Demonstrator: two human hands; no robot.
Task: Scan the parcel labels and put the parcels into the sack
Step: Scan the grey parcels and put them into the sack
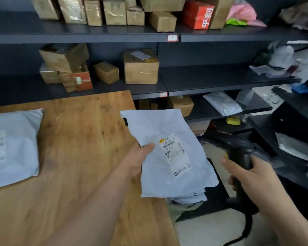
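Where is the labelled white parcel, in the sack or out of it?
Out. The left hand holds the parcel up, its label facing the camera, while the right hand grips the scanner.

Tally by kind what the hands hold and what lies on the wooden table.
White poly mailers: 2 (held mailer in left hand; table mailer on wooden table)
Barcode scanner: 1 (in right hand)
Total: 3
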